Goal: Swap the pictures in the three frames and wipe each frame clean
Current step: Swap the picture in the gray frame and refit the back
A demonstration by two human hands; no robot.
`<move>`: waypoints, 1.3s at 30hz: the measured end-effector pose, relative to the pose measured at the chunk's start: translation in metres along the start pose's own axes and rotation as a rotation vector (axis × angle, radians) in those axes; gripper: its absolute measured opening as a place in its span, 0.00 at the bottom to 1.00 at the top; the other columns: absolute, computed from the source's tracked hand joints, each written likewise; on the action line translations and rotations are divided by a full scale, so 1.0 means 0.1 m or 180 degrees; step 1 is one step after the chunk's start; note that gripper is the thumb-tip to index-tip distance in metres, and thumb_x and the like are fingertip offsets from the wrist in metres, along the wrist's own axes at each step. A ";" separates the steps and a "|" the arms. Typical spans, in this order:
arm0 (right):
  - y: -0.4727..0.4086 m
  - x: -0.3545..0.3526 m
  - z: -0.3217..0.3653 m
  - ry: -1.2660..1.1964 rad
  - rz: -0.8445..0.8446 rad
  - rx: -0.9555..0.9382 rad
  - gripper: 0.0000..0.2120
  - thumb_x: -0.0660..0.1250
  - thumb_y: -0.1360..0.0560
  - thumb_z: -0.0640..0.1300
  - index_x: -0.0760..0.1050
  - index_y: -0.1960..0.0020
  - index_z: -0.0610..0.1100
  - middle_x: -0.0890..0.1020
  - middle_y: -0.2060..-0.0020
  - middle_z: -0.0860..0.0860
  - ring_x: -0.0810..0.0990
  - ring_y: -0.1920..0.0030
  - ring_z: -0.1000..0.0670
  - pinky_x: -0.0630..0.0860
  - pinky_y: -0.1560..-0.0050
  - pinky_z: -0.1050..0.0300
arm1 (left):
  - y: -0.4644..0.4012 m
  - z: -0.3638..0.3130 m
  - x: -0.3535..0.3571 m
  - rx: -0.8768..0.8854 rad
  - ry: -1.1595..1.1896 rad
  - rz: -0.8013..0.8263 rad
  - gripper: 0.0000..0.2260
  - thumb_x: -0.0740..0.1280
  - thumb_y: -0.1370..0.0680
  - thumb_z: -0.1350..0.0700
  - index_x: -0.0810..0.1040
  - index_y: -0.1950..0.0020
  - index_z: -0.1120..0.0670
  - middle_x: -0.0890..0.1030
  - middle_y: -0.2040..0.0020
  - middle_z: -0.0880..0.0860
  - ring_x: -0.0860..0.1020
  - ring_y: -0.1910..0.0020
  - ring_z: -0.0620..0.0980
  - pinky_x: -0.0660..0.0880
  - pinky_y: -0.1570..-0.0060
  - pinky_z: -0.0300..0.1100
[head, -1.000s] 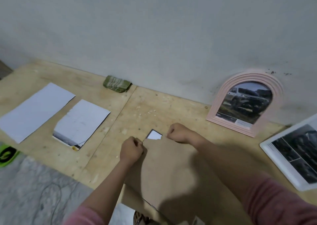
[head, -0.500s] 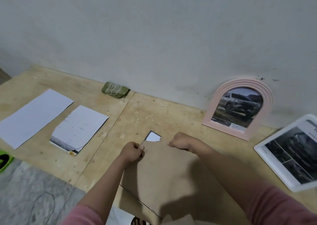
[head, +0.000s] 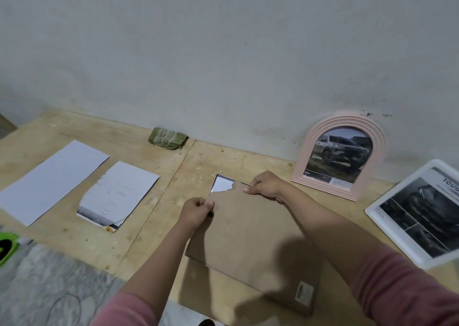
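Observation:
A brown backing board (head: 250, 236) with a torn far corner lies face down over a frame on the wooden table (head: 139, 246). A glossy corner of that frame's pane (head: 221, 183) shows through the tear. My left hand (head: 196, 210) pinches the board's left edge near the tear. My right hand (head: 264, 186) pinches its far edge. A pink arched frame (head: 341, 155) with a car picture leans on the wall at the right. A white frame (head: 419, 214) with dark car photos lies flat at the far right.
Two loose sheets lie on the left of the table: a long white one (head: 49, 181) and a printed one (head: 118, 194), face down. A folded green cloth (head: 167, 138) sits by the wall. A green object (head: 6, 247) lies at the left edge, on a grey patterned surface (head: 49, 288).
Both hands shifted slightly along the board's far edges and kept their grip. The view pulled back a little, so more of the board shows.

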State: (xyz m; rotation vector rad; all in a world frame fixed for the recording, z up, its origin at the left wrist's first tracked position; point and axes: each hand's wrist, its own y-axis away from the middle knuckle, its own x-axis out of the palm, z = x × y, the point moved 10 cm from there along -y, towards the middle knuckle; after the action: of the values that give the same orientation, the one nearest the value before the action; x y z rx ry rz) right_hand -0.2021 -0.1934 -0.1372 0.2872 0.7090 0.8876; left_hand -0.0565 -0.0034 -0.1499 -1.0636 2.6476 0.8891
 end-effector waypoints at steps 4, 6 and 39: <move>0.05 -0.02 0.01 0.0167 0.0046 -0.0088 0.12 0.76 0.34 0.51 0.78 0.65 0.44 0.74 0.70 0.50 0.69 0.68 0.51 0.63 0.66 0.59 | 0.02 0.07 -0.01 0.0040 0.0102 -0.0068 0.09 0.68 0.24 0.60 0.75 0.64 0.57 0.77 0.67 0.53 0.73 0.67 0.50 0.68 0.66 0.38; 0.09 -0.07 -0.03 0.0385 0.0121 -0.0039 0.13 0.75 0.32 0.52 0.77 0.64 0.43 0.72 0.70 0.50 0.67 0.68 0.51 0.61 0.68 0.60 | 0.03 0.10 -0.02 0.0018 0.0169 -0.0171 0.10 0.68 0.24 0.60 0.75 0.65 0.56 0.77 0.67 0.53 0.72 0.67 0.50 0.68 0.66 0.39; 0.43 -0.34 -0.11 0.1475 0.0171 -0.0351 0.14 0.69 0.27 0.52 0.74 0.65 0.43 0.75 0.69 0.49 0.72 0.66 0.51 0.68 0.62 0.60 | -0.08 -0.62 0.12 0.1174 -0.0570 -0.0276 0.16 0.75 0.29 0.52 0.71 0.51 0.56 0.75 0.56 0.51 0.74 0.58 0.51 0.69 0.64 0.39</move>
State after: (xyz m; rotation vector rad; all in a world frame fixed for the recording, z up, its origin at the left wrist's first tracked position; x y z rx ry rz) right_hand -0.2503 -0.1941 -0.1086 -0.0023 1.0789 1.0537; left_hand -0.0553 -0.0503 -0.1072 -0.9480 2.4646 0.4309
